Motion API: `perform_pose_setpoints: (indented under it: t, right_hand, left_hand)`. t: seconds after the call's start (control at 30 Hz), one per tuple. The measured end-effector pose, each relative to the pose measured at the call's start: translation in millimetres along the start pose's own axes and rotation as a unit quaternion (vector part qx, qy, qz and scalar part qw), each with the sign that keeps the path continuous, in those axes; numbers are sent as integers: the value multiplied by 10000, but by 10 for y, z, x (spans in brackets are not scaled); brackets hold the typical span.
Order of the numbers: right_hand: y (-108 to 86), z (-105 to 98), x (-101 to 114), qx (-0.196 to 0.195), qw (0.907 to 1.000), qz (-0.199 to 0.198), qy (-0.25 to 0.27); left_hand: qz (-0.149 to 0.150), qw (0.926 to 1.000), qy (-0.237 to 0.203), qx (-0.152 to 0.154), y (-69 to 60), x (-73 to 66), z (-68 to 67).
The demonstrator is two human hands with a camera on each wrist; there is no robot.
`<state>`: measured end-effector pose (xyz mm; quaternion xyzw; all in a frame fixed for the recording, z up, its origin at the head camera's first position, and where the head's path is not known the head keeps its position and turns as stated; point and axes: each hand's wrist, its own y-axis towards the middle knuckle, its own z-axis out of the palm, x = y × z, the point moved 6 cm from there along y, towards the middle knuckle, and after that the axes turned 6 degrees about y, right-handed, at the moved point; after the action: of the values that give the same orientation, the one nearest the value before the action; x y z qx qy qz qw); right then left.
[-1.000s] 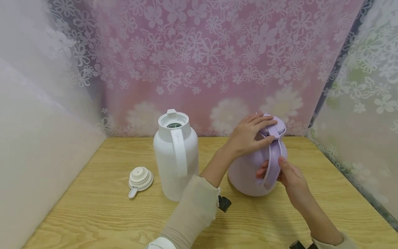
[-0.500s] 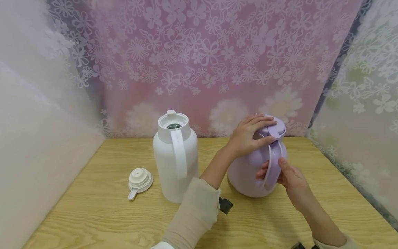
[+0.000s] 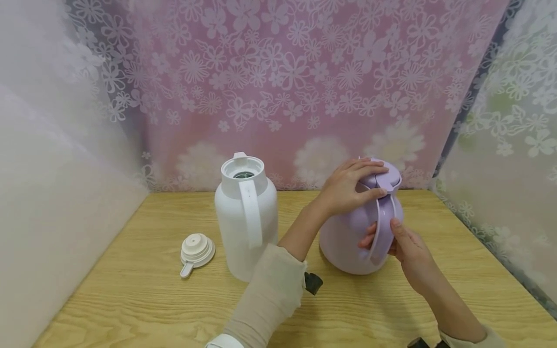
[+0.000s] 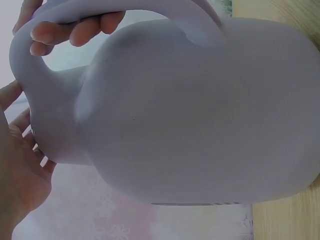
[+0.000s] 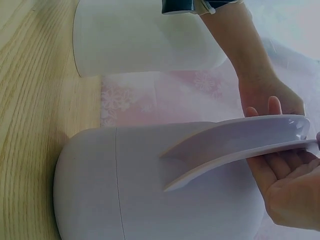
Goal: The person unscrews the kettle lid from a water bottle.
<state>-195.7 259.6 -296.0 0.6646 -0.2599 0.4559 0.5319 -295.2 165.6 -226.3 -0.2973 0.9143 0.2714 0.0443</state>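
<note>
A lilac thermos jug stands on the right of the table in the head view. My left hand lies over its lid, fingers across the top and thumb by the lid's lever. In the left wrist view those fingers reach round the neck. My right hand grips the handle, its thumb on the near side and fingertips showing through the loop. Part of the lid is hidden under my left hand.
Left of it stands a white thermos jug with an uncovered mouth, its lower right side behind my left sleeve. A white stopper with a small tab lies farther left on the wooden table. A floral curtain hangs behind.
Both hands keep their places on the lilac thermos jug, whose lid and handle look turned hardly at all. The view shifts very slightly.
</note>
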Motion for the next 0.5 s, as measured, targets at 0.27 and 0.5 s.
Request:
perform_pose_setpoints:
  t: [0.27, 0.5]
  right_hand:
    - [-6, -29, 33, -146, 9989, 177, -413]
    - [-5, -31, -1, -94, 9978, 295, -583]
  left_hand:
    - [-227, 9992, 217, 260, 48, -23, -15]
    - [-398, 9979, 309, 417, 29, -8, -22]
